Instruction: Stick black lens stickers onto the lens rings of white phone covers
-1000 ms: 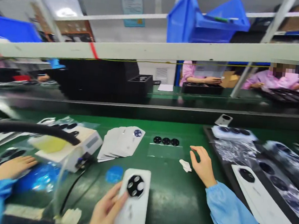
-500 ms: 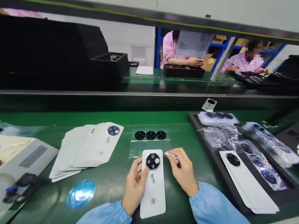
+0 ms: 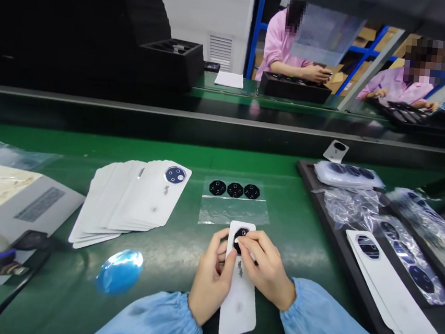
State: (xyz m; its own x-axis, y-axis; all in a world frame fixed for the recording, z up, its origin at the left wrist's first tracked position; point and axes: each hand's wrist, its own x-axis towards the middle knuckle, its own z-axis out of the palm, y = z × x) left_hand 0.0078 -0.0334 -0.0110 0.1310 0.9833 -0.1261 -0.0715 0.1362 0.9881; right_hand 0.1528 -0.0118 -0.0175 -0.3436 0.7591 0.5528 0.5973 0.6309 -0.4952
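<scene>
A white phone back cover lies on the green mat in front of me. My left hand grips its left edge, thumb on the face. My right hand is closed over the cover's black camera ring, fingertips pinching a small white piece I cannot make out against it. Just beyond, three black lens rings sit on a clear plastic sheet.
A fanned stack of white covers lies to the left, with a blue film disc and a white device nearer the edge. A black tray on the right holds bagged covers. Other people work across the conveyor.
My view has tilted down. My right hand moved left from beside the cover onto its camera ring, and the cover sits slightly lower and to the right.
</scene>
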